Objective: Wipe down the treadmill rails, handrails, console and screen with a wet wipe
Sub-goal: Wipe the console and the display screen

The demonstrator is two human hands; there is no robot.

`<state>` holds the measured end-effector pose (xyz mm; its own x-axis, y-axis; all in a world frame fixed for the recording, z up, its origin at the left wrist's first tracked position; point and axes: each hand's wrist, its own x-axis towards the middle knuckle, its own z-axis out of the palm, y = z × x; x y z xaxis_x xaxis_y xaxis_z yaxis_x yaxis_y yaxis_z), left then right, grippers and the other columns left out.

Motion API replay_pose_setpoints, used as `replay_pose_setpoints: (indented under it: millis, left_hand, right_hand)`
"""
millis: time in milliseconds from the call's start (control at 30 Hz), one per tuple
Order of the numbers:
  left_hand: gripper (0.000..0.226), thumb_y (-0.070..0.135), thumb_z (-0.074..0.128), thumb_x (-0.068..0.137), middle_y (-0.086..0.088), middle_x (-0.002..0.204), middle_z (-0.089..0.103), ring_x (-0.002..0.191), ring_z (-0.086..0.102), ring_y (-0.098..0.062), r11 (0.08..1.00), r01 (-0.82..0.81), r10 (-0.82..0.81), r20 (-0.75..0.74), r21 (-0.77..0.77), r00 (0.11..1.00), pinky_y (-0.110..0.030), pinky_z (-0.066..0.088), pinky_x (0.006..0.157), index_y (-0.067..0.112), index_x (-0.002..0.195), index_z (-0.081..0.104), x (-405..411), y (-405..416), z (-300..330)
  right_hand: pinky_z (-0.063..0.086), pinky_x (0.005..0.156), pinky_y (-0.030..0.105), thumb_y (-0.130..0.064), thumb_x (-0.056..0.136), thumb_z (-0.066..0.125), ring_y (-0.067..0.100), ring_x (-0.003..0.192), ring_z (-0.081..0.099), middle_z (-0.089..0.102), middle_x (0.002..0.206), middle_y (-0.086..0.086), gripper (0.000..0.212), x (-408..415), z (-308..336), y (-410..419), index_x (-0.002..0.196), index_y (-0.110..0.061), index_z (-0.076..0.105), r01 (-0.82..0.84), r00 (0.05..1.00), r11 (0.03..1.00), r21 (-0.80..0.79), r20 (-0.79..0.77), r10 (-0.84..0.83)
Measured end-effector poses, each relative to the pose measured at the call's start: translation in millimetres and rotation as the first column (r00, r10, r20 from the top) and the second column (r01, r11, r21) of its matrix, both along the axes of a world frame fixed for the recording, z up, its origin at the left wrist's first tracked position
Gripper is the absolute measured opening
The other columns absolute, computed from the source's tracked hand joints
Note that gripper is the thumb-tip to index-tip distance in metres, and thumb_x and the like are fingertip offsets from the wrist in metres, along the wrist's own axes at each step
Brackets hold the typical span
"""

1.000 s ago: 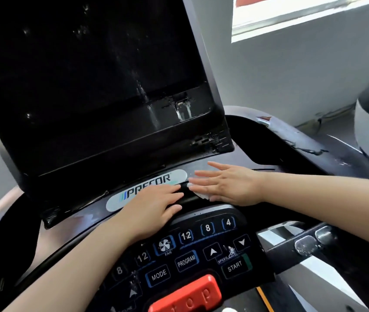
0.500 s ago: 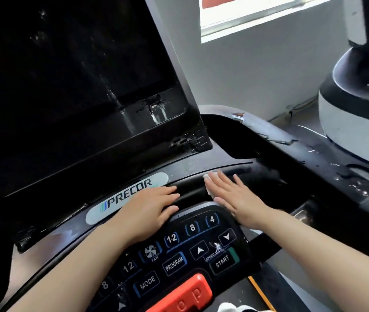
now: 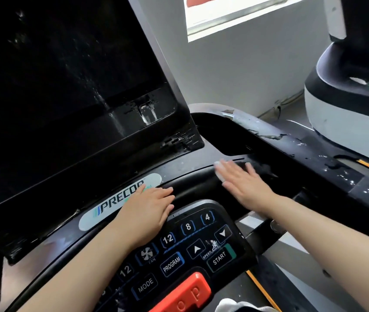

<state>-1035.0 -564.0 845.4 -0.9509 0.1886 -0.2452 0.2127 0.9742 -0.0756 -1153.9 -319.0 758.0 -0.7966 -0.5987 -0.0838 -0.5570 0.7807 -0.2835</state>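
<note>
A black treadmill console (image 3: 185,251) with numbered keys and a red stop button (image 3: 183,296) fills the lower middle. Its large dark screen (image 3: 62,75) rises at upper left, streaked with droplets. My right hand (image 3: 244,183) lies flat with straight fingers on the black ledge right of the logo plate, pressing a white wet wipe (image 3: 219,171) that peeks out under the fingers. My left hand (image 3: 147,210) rests flat on the console's top edge, partly over the logo plate (image 3: 102,208). The right handrail (image 3: 291,145) curves away, wet and scuffed.
A second exercise machine (image 3: 345,104) with a white and black housing stands at the right. A grey wall and a bright window (image 3: 235,16) are behind. Something white (image 3: 228,305) shows at the bottom edge below the console.
My right hand has slid the wipe to the right along the ledge, away from my left hand. The left hand has stayed on the console's top edge.
</note>
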Motion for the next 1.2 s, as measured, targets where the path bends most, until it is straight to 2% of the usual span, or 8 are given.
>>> replay_pose_setpoints:
  millis: [100, 167, 300, 467, 667, 833, 1000, 1200]
  left_hand:
    - [0.091, 0.054, -0.019, 0.072, 0.017, 0.153, 0.021, 0.14, 0.019, -0.003, 1.0, 0.007, -0.006, -0.043, 0.025, 0.999, -0.029, -0.003, 0.114, 0.032, 0.144, 0.033, 0.8, 0.1, -2.2]
    - [0.1, 0.052, -0.023, 0.064, 0.017, 0.152, 0.024, 0.139, 0.02, -0.003, 0.999, 0.003, -0.001, -0.06, 0.038, 0.998, -0.026, -0.005, 0.112, 0.031, 0.143, 0.035, 1.1, -0.9, -4.0]
    - [0.097, 0.053, -0.018, 0.068, 0.013, 0.15, 0.031, 0.138, 0.026, -0.007, 0.996, 0.018, -0.01, -0.088, 0.086, 0.996, -0.026, -0.008, 0.108, 0.028, 0.141, 0.041, 0.7, -2.1, -5.6]
    - [0.092, 0.053, -0.013, 0.073, 0.01, 0.148, 0.037, 0.136, 0.032, -0.011, 0.993, 0.017, -0.005, -0.1, 0.114, 0.995, -0.029, -0.005, 0.109, 0.025, 0.138, 0.046, 1.0, -3.4, -9.7]
    - [0.091, 0.053, -0.012, 0.073, 0.011, 0.148, 0.036, 0.136, 0.032, -0.01, 0.991, 0.006, 0.009, -0.114, 0.136, 0.993, -0.028, -0.006, 0.109, 0.025, 0.138, 0.046, 1.8, -4.7, -11.5]
    - [0.089, 0.053, -0.01, 0.076, 0.009, 0.146, 0.04, 0.135, 0.035, -0.012, 0.991, 0.011, 0.006, -0.122, 0.133, 0.993, -0.03, -0.003, 0.11, 0.024, 0.136, 0.049, 1.5, -5.0, -13.2]
    - [0.09, 0.053, -0.012, 0.074, 0.011, 0.148, 0.036, 0.137, 0.031, -0.011, 0.992, -0.002, 0.018, -0.124, 0.128, 0.992, -0.03, -0.006, 0.11, 0.026, 0.138, 0.045, 2.4, -4.0, -11.7]
    - [0.109, 0.066, -0.032, 0.07, 0.012, 0.149, 0.034, 0.137, 0.031, -0.01, 0.997, 0.01, -0.002, -0.105, 0.078, 0.995, -0.031, -0.006, 0.11, 0.028, 0.139, 0.043, 3.1, -4.3, -10.0]
  right_hand:
    - [-0.001, 0.116, 0.047, -0.036, 0.103, 0.019, 0.015, 0.146, -0.001, -0.004, 0.16, -0.002, 0.055, -15.5, -6.5, 20.4, 0.152, -0.023, -0.003, 0.358, 0.928, 0.932, 0.057, 0.092, -0.362]
    - [0.001, 0.116, 0.047, -0.036, 0.103, 0.021, 0.019, 0.146, -0.001, -0.003, 0.16, 0.001, 0.056, -7.4, -6.5, 7.7, 0.152, -0.018, -0.002, 0.356, 0.931, 0.934, 0.017, 0.075, -0.356]
    - [-0.004, 0.116, 0.039, -0.053, 0.091, 0.003, 0.015, 0.146, -0.007, -0.009, 0.159, -0.003, 0.068, 18.7, -4.6, -10.8, 0.151, -0.021, -0.008, 0.05, 0.998, 0.998, -0.036, -0.03, -0.051]
    - [0.015, 0.113, 0.046, -0.035, 0.101, 0.026, 0.026, 0.141, 0.018, 0.018, 0.154, 0.012, 0.055, -15.6, -16.8, 21.4, 0.148, -0.007, 0.015, 0.532, 0.847, 0.847, -0.003, 0.017, -0.532]
    - [0.004, 0.116, 0.04, -0.052, 0.093, 0.01, 0.023, 0.146, 0.0, -0.005, 0.159, 0.007, 0.072, 20.6, -16.1, 4.7, 0.151, -0.012, -0.003, 0.198, 0.98, 0.98, -0.024, -0.028, -0.198]
    - [0.024, 0.109, 0.048, -0.038, 0.098, 0.034, 0.029, 0.13, 0.03, 0.031, 0.143, 0.014, 0.056, -20.4, -23.9, 34.5, 0.141, -0.003, 0.025, 0.515, 0.857, 0.857, 0.016, -0.031, -0.515]
    - [0.007, 0.117, 0.039, -0.055, 0.095, 0.011, 0.024, 0.146, -0.006, -0.01, 0.157, 0.004, 0.072, 6.4, -21.3, 16.6, 0.149, -0.013, -0.011, -0.022, 0.995, 1.0, 0.021, -0.102, 0.024]
    - [0.012, 0.114, 0.038, -0.045, 0.093, 0.029, 0.022, 0.142, 0.024, 0.018, 0.154, 0.001, 0.066, -39.2, 7.0, -9.2, 0.15, -0.015, 0.015, -0.562, 0.622, 0.76, 0.327, -0.438, 0.648]
